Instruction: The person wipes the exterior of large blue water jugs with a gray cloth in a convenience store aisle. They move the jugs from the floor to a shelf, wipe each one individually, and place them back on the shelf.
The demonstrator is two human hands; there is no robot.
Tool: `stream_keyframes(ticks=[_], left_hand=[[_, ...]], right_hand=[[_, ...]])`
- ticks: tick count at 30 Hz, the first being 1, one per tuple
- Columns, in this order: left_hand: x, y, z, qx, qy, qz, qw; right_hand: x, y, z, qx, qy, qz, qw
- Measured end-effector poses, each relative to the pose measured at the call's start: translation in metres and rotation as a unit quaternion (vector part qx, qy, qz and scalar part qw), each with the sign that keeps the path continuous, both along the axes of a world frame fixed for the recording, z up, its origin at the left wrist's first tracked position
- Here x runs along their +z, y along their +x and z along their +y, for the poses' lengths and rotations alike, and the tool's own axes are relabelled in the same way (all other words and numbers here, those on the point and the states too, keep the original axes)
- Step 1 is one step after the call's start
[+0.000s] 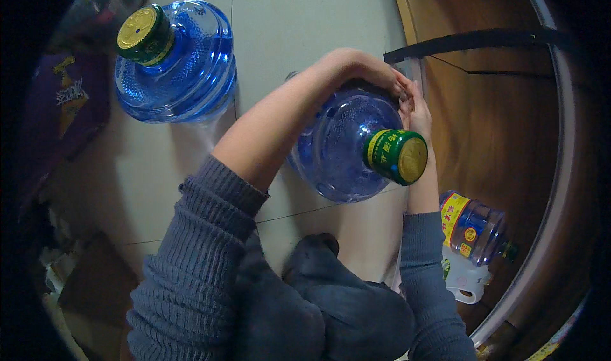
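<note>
A large blue plastic water jug point(343, 151) with a green and gold cap point(396, 157) stands tilted before me on the tiles. My left forearm reaches over its far side, and my left hand point(382, 72) bends around the jug near its upper right edge. On the right side my right hand point(417, 110) lies along the jug, its fingers meeting those of my left hand. The jug's body partly hides both palms and its far side is covered by my forearm. A second full-looking blue jug point(176, 70), also capped in green and gold, stands apart at the upper left.
To the right is a wooden panel point(487, 137) with a black strap or bar point(468, 43) across it. A smaller labelled plastic bottle point(472, 227) and a white handled container point(460, 275) lie at the lower right. A purple bag or box point(71, 103) is at the left.
</note>
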State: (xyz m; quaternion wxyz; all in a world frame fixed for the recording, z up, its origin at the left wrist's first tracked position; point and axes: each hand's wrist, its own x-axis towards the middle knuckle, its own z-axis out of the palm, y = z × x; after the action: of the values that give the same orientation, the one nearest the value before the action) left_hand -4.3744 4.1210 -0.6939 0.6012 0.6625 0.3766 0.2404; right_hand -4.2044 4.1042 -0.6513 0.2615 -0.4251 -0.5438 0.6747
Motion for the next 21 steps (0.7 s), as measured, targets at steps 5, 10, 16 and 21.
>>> stream_keyframes(ticks=[5, 10, 16, 21], left_hand=[[-0.052, -0.027, -0.062, 0.234, -0.223, -0.171, 0.931], [-0.064, -0.024, -0.136, 0.472, 0.028, -0.064, 0.879], [-0.014, -0.023, -0.208, 0.534, 0.094, 0.210, 0.814], [0.111, -0.007, -0.278, 0.505, 0.147, 0.259, 0.810]], right_hand=[[0.004, 0.045, -0.022, -0.010, -0.011, -0.018, 1.000], [0.001, 0.081, -0.055, -0.075, -0.026, -0.031, 0.996], [0.012, 0.091, -0.113, -0.023, 0.062, -0.078, 0.995], [0.042, 0.080, -0.186, 0.032, 0.339, -0.212, 0.916]])
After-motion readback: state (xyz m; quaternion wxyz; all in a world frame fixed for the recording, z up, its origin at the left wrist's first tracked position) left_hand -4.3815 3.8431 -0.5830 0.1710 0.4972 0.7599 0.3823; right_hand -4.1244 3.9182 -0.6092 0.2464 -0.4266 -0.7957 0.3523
